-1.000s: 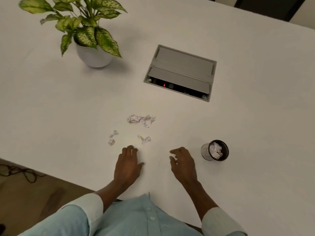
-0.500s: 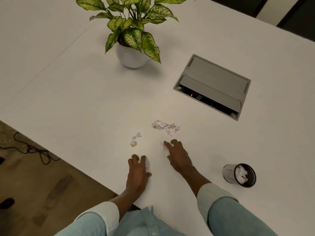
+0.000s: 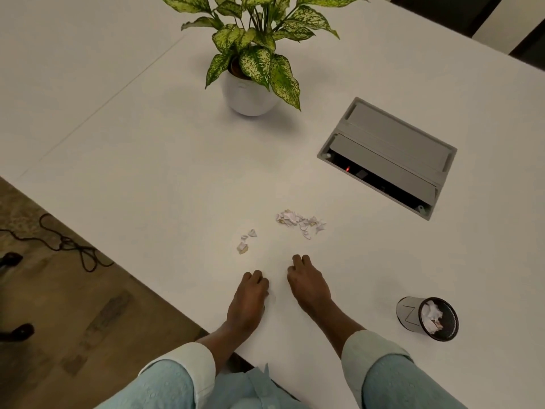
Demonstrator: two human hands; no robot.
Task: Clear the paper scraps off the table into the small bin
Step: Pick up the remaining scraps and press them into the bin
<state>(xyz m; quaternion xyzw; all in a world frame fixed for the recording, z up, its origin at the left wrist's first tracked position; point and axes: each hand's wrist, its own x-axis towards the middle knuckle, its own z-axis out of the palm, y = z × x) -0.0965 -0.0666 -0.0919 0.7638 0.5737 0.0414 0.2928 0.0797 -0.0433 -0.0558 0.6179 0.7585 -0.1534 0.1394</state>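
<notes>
Two clusters of paper scraps [image 3: 299, 222] lie above both hands; left hand [image 3: 247, 299] curled over a white scrap, right hand [image 3: 309, 287] curled, contents hidden; small bin [image 3: 427, 318] lower right.

One bench [image 3: 124, 149] carries everything counted here. Two hands rest on it — a left hand [image 3: 246, 302] and a right hand [image 3: 309, 286]. Ahead of them lie two clusters of paper scraps: a small cluster [image 3: 246, 240] of about three pieces, and a larger cluster [image 3: 300, 221] too crumpled to count. One small bin [image 3: 408, 314], one potted plant [image 3: 250, 95], one grey cable hatch [image 3: 389, 149].
</notes>
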